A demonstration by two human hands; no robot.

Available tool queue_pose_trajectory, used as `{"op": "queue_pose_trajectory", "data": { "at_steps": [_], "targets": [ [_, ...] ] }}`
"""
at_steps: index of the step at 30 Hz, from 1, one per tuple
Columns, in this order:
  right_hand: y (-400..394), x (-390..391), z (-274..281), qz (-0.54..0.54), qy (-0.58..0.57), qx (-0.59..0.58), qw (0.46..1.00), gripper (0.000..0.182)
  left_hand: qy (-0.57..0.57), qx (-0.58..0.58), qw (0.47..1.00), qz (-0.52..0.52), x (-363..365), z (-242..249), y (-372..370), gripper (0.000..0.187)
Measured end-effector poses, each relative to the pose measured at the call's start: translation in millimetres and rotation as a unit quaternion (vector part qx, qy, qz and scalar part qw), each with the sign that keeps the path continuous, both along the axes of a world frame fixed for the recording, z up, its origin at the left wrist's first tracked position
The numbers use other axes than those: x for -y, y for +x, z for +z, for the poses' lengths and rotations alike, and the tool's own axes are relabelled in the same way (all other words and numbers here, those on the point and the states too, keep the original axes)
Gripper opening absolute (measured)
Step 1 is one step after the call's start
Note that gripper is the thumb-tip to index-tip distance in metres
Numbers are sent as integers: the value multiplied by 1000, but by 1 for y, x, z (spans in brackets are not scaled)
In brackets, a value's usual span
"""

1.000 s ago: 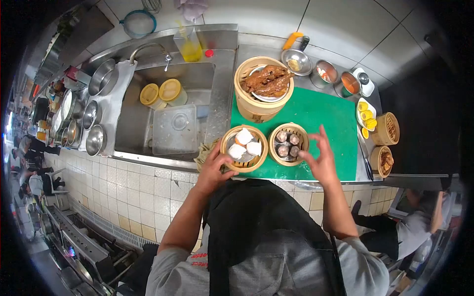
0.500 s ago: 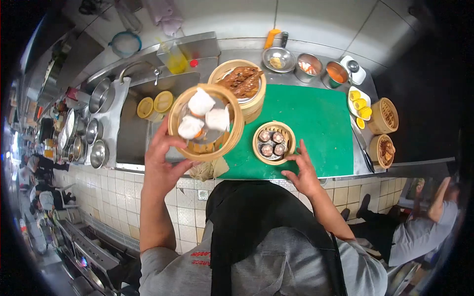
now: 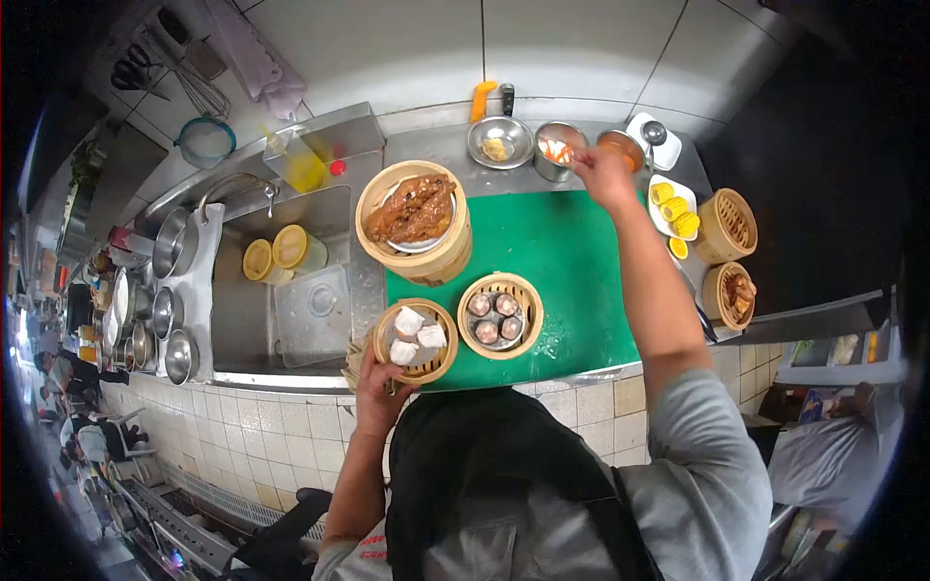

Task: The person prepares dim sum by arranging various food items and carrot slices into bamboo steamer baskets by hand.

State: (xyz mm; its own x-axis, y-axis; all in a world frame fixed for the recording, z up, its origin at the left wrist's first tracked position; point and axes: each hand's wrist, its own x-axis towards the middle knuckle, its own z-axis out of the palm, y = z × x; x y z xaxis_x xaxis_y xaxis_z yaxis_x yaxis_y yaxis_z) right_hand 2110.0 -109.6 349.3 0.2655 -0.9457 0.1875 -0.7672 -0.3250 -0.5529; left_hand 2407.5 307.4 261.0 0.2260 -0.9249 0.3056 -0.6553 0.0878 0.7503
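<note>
My left hand [image 3: 376,395] grips the near-left rim of a bamboo steamer [image 3: 431,368] holding three white dumplings [image 3: 409,320] on a round liner. Beside it on the green cutting board [image 3: 581,290] sits a second bamboo steamer [image 3: 500,354] with several dark-wrapped, pink-topped pieces. Stretched across the board, my right hand [image 3: 603,176] is at the rim of a metal container [image 3: 552,170] with red and white bits. Its fingers are pinched together; what they hold, if anything, is hidden. Behind the left steamer stands a taller one [image 3: 448,259] with brown glazed food.
A sink [image 3: 363,339] with yellow-lidded tubs [image 3: 291,247] lies left. At the back are a metal bowl [image 3: 513,131] and a container of orange contents [image 3: 628,145]. Yellow rolls on a white plate [image 3: 668,228] and more bamboo steamers [image 3: 712,232] stand right. A knife lies at the board's right edge.
The dumpling steamer has come down from mid-air to beside the second steamer, still in my left hand. My right hand has left the second steamer and reached back to the metal container.
</note>
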Motion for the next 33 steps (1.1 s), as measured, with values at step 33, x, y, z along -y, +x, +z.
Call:
{"op": "queue_pose_trajectory", "data": {
  "at_steps": [33],
  "targets": [
    [116, -17, 130, 240, 225, 254, 909, 5, 406, -203, 754, 475, -309, -140, -52, 84]
  ]
}}
